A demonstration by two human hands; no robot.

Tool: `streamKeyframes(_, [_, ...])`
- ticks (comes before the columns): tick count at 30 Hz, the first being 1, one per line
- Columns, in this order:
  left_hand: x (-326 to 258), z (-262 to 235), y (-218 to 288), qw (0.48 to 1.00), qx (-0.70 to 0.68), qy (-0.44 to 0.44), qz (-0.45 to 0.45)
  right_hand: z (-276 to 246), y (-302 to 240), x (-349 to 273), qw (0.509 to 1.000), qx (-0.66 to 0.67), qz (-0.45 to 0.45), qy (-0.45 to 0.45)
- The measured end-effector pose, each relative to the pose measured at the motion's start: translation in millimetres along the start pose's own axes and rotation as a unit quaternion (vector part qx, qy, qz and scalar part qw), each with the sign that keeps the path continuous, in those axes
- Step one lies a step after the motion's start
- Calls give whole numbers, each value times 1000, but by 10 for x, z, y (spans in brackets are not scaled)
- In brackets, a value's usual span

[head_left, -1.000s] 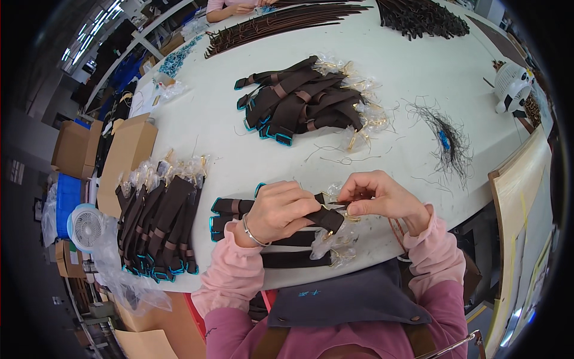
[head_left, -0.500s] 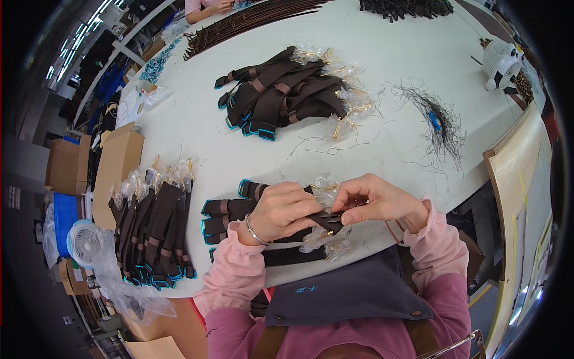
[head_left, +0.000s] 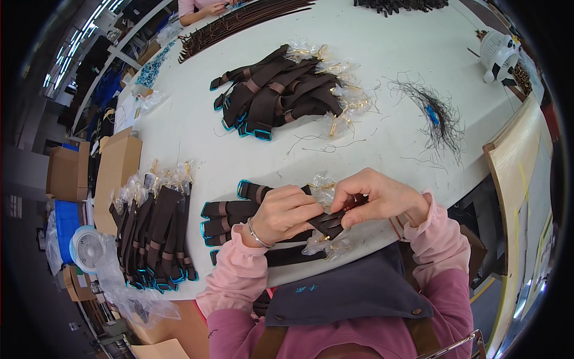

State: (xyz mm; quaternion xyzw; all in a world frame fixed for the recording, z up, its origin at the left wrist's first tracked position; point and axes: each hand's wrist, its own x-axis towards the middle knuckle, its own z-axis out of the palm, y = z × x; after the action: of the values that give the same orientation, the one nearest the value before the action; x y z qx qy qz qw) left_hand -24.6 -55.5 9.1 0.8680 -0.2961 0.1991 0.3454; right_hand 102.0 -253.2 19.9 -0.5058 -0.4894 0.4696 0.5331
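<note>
At the near edge of the table, my left hand [head_left: 286, 212] is closed on the end of a dark brown strap [head_left: 327, 225]. Opposite it, my right hand [head_left: 372, 200] pinches the same strap end between thumb and bent fingers. What lies inside the right fingertips is too small to make out. Under and beside my left hand is a row of similar straps [head_left: 234, 208], their turquoise-wrapped buckles [head_left: 207, 229] to the left. Gold-coloured hardware in clear plastic wrap [head_left: 323, 184] sits at their right ends, close to my fingers.
A strap pile [head_left: 275, 90] lies farther back, another strap bundle [head_left: 156, 233] at the left. Loose dark threads [head_left: 439, 119] are scattered at the right, near a white fan [head_left: 499, 58]. Brown strips [head_left: 239, 29] lie at the far edge, by another person's hand [head_left: 213, 9].
My right fingers have shifted slightly on the strap end, which now shows a little more between my hands. Both hands keep hold of it. The whole view has moved slightly.
</note>
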Motion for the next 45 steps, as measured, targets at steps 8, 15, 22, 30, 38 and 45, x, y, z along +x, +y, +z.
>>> streamKeyframes(8, [-30,13,0,1000,11,3,19,18,-13,26,1000,15,10,-14])
streamKeyframes(15, [-34,54,6,1000,16,11,22,40,-39,25,1000,-18,-11,-12])
streamKeyframes(22, [-41,72,-21,1000,-2,7,14,51,-47,18,1000,-25,-7,10])
streamKeyframes(30, [-49,76,-34,1000,1,8,-9,109,-176,3,989,-130,-41,48])
streamKeyframes(38, [-22,77,-40,1000,-6,8,-16,117,-148,-17,990,-125,-29,65])
streamKeyframes(45, [-35,115,-58,999,-7,7,-39,122,-81,-70,983,-135,-66,104])
